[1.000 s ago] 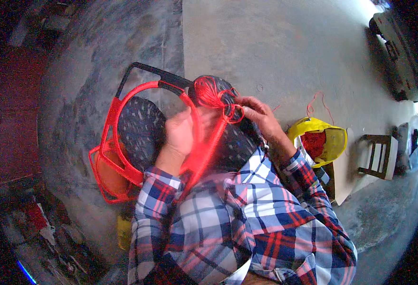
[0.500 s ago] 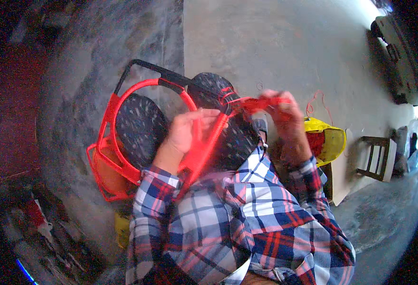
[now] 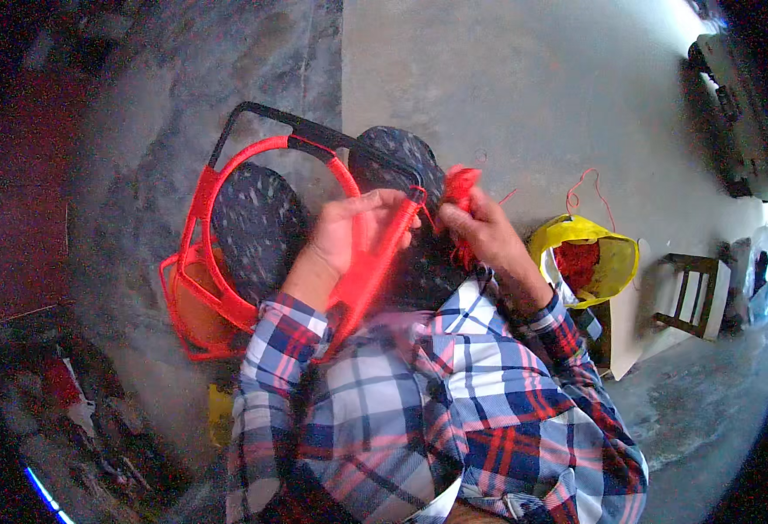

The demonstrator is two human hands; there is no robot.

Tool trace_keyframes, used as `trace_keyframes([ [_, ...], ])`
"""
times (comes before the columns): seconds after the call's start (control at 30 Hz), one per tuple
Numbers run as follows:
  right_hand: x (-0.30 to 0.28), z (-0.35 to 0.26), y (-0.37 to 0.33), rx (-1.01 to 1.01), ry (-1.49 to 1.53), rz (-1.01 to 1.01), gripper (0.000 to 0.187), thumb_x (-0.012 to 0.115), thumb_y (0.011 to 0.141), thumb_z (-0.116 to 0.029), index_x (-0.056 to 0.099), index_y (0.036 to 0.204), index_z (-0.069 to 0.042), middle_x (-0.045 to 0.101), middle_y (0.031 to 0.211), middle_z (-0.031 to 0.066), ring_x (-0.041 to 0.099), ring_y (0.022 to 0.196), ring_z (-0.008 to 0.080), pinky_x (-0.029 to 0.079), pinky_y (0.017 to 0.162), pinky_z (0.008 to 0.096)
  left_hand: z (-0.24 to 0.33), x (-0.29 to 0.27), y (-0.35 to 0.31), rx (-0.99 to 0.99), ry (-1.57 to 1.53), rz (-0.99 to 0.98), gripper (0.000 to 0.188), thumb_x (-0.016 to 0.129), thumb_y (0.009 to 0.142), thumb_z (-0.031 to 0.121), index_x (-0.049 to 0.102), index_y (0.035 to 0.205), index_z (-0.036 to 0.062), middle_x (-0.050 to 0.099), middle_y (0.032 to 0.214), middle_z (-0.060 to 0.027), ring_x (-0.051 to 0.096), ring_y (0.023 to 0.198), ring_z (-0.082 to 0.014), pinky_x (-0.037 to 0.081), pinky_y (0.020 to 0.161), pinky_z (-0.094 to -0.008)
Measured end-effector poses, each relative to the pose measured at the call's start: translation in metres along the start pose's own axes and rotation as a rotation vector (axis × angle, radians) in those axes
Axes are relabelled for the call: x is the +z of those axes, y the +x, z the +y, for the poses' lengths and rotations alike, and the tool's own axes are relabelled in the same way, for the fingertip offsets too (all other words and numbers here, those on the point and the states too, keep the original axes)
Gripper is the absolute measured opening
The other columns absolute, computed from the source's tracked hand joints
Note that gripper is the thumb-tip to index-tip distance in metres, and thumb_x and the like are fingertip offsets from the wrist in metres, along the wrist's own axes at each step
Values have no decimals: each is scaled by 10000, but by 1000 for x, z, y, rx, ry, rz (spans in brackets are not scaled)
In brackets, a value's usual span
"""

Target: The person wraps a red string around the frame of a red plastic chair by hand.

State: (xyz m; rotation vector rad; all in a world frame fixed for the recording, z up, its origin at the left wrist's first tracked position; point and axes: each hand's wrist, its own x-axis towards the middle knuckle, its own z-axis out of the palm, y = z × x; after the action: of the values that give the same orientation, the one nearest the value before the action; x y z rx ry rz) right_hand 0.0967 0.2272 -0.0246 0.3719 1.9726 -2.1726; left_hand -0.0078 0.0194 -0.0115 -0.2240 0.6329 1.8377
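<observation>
Across my lap lies a frame (image 3: 200, 205) of bars, largely wrapped in red cord, with a black outer bar (image 3: 270, 112) left bare and a curved ring inside. My left hand (image 3: 336, 234) is closed at the frame's right side bar, thumb and fingers near the corner where red wrapping meets black. Just right of that corner, my right hand (image 3: 482, 229) is closed round a bundle of red cord (image 3: 461, 185). A short strand of cord runs between the corner and this hand. Dark speckled trouser legs show through the frame.
To my right stands a yellow container (image 3: 615, 271) with red material inside and a thin red cord (image 3: 589, 179) trailing from it. Beside it are a cardboard piece (image 3: 629, 336) and a dark slatted wooden object (image 3: 694, 293). An orange-brown surface (image 3: 200, 301) shows beneath the frame at left.
My right hand has come left and down toward my lap, bringing the cord bundle closer to the frame's corner. The cord loops at that corner look tighter. My left hand stays put.
</observation>
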Motion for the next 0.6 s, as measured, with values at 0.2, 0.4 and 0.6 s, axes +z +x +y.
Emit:
trace_keyframes([
  [0.2,0,-28,-8,46,323,-97,183,562,899,-132,526,1073,-86,542,857,-65,488,737,45,403,632,211,-2,-1,-1,86,68,-17,493,596,767,291,506,1168,18,600,1028,-231,615,886,-338,537,765,-431],
  [0.4,-25,-31,-21,75,359,88,131,572,847,-146,537,968,-113,499,753,-59,470,626,57,367,558,204,5,-4,5,-61,100,31,449,524,850,331,522,1148,-4,616,1015,-241,630,826,-350,531,753,-436],
  [0.6,-167,-44,-62,-244,637,848,307,494,943,-236,384,672,-142,327,570,-51,279,462,61,235,420,232,9,-10,-5,3,48,82,537,462,898,388,520,1165,-75,606,1053,-255,636,831,-353,527,772,-438],
])
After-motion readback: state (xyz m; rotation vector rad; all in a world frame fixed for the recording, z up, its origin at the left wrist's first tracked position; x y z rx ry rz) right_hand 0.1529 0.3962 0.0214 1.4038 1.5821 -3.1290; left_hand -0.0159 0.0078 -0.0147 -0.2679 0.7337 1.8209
